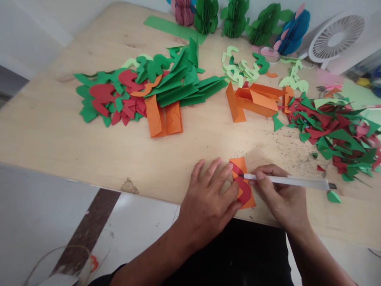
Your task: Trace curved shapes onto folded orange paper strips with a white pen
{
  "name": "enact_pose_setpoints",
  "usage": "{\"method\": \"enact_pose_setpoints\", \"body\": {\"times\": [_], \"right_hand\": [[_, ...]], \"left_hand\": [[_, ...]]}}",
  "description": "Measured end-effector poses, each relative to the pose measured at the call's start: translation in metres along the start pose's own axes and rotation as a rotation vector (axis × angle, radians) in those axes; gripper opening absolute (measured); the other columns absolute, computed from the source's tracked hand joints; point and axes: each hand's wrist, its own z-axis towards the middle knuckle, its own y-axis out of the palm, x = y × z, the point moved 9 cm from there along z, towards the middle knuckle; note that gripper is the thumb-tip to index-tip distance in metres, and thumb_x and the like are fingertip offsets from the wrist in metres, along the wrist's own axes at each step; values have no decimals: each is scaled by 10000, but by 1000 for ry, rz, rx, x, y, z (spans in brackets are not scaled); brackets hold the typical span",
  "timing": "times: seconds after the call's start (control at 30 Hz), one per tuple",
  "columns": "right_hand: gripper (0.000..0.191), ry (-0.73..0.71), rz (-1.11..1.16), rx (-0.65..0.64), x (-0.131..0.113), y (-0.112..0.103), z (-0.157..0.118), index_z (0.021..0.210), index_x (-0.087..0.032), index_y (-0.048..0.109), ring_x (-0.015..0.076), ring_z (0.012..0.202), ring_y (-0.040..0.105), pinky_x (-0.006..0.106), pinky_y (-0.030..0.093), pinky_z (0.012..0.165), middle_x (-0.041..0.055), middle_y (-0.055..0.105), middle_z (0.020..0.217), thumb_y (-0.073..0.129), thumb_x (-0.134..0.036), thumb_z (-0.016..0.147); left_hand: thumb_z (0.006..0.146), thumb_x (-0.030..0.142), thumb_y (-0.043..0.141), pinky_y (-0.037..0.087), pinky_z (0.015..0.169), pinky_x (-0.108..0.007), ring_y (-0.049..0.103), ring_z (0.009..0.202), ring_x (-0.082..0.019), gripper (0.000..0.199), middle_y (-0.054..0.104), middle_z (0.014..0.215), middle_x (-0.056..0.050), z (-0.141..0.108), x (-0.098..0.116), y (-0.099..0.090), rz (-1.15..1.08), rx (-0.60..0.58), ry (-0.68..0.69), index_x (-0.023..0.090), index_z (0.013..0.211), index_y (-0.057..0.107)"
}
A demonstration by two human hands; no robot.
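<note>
At the table's near edge lies a folded-looking orange paper piece (250,200), with a curvy red paper cutout (245,190) on top of it. My left hand (205,202) rests over their left side, fingers spread and fingertips pressing the papers down. A white pen (297,182) is pinched in my right hand (282,196). Its dark tip touches the papers at the notch of the red cutout. My left palm hides part of the table below it.
Green and red cutouts (102,93) and folded orange papers (165,117) lie at left, more orange papers (256,99) ahead. Paper scraps (336,131) pile up at right. Honeycomb paper shapes (235,20) and a small white fan (336,37) stand along the back.
</note>
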Motion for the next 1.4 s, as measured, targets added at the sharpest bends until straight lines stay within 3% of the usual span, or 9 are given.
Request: {"method": "enact_pose_setpoints", "body": {"times": [0.3,0.57,0.7,0.8,0.93,1.23,1.4], "right_hand": [[134,-50,47,11,-2,-1,-4,782,-200,681,102,582,652,177,514,527,-11,704,668,614,-262,880],[118,-130,-91,20,1,-11,-27,940,-231,701,128,741,719,204,560,644,-2,756,822,591,-272,927],[165,-315,-221,-16,-11,-8,-46,1056,-204,676,161,842,708,278,555,745,39,759,935,563,-205,936],[199,-504,-329,-15,-20,-2,-61,1097,-177,650,191,843,691,334,524,763,60,756,913,561,-142,923],[239,-620,-455,24,-22,4,-72,1133,-163,640,206,840,680,346,488,756,61,754,876,592,-112,904],[228,-700,-528,109,-24,3,-79,1128,-150,656,206,845,676,334,474,759,65,760,882,603,-111,909],[270,-683,-525,80,-20,4,-79,1156,-182,661,217,863,682,347,485,750,60,766,909,608,-120,898]], "left_hand": [[960,356,502,278,1135,-616,442,1349,-346,247,574,1381,-120,-1,0,3,3,-32,-2,191,1080,642],[960,376,490,297,1118,-623,455,1333,-351,283,583,1376,-124,-2,0,3,-2,-10,16,185,1105,638],[958,388,490,290,1119,-629,454,1333,-355,299,582,1381,-129,-2,0,4,2,-25,13,179,1098,652],[955,402,493,287,1120,-630,450,1337,-359,321,581,1382,-135,-3,0,6,-1,-36,12,172,1110,656],[949,421,497,277,1127,-625,437,1348,-356,343,569,1397,-133,-2,-1,9,4,-50,11,177,1131,654],[947,332,498,309,1135,-579,436,1353,-324,344,581,1383,-134,-13,4,2,1,-56,108,151,1206,632],[935,294,532,347,1130,-541,464,1339,-293,339,601,1362,-136,-22,9,-5,7,-56,176,137,1221,624]]}}
